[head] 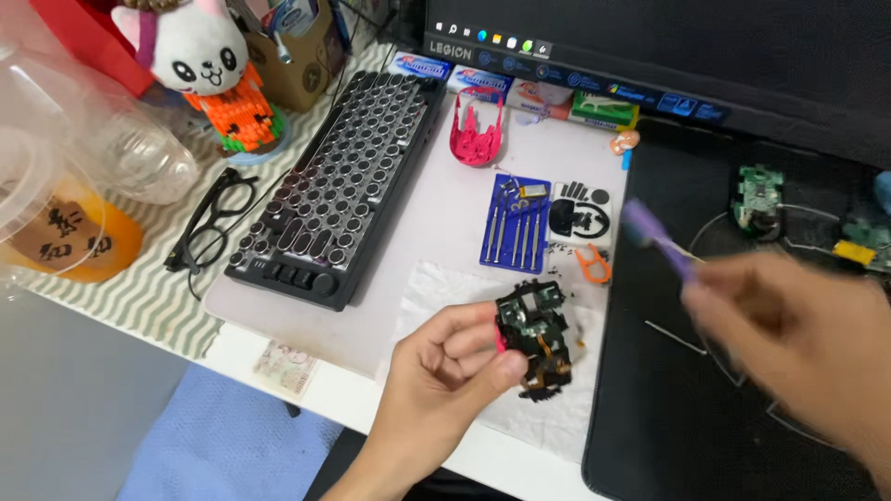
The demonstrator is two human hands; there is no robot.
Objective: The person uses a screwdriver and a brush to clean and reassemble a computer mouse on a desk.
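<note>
The left hand (445, 366) fingers pinch a stripped mouse body (536, 336), black plastic with bare green board and orange ribbon, above a white paper towel (436, 288) on the counter (427, 213). The blurred right hand (789, 325) fingers close round a purple-handled tool (657, 239). The pink shell (476, 130) is already off; loose boards (756, 195) and a blue screwdriver set (515, 223) lie out, unassembled.

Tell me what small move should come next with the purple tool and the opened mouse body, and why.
Probably bring the right hand back so the purple tool reaches the mouse body. The left hand holds that body over the white paper towel with its insides facing up, while the tool is blurred and off to the right of it.
</note>
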